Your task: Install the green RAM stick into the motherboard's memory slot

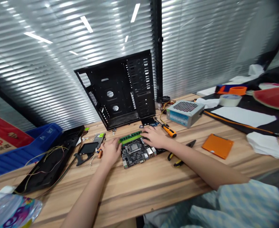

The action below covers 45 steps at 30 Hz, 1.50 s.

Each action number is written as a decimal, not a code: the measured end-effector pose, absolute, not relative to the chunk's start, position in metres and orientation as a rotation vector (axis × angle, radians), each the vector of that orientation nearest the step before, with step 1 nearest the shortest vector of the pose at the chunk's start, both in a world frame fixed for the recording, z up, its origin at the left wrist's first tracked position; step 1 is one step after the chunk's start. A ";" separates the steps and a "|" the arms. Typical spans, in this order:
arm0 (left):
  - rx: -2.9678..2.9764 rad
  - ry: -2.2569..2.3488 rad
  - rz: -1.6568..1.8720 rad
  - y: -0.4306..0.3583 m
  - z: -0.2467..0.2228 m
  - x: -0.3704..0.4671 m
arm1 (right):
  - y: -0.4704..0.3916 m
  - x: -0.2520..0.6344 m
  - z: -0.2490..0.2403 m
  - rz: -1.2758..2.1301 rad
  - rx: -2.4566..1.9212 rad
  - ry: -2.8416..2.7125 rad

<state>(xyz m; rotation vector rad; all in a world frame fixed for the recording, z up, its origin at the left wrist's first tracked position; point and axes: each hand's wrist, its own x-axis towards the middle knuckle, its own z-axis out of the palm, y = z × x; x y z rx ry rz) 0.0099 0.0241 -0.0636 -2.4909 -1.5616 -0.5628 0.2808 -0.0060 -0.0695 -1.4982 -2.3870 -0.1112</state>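
Observation:
A black motherboard (133, 158) lies flat on the wooden table in front of me, with its processor socket (134, 147) in the middle. Along its far edge runs a green memory module (130, 136), above bright green slots. At the module's left end, the fingers of my left hand (112, 149) are closed at its tip. My right hand (152, 136) reaches over the board's right side, its bent fingers at the module's other end. Whether the module is fully seated cannot be made out. Yellow-and-black pliers (178, 162) lie under my right forearm.
Behind the board stands an open black computer case (117, 91). A power supply (185, 112), an orange screwdriver (169, 130) and an orange drive (217, 145) lie to the right. Leftward are a black bracket (85, 152), a black panel (49, 161) and a blue bin (34, 139).

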 end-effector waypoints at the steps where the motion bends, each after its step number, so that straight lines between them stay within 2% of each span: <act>1: -2.487 -1.567 -0.558 0.024 -0.063 0.010 | -0.006 0.281 -0.071 -0.114 -1.496 -2.401; 13: -2.490 -1.562 -0.583 0.022 -0.062 0.012 | -0.007 0.278 -0.074 -0.196 -1.508 -2.388; 45: -2.547 -1.551 -0.576 0.024 -0.067 0.010 | -0.005 0.278 -0.077 -0.081 -1.444 -2.350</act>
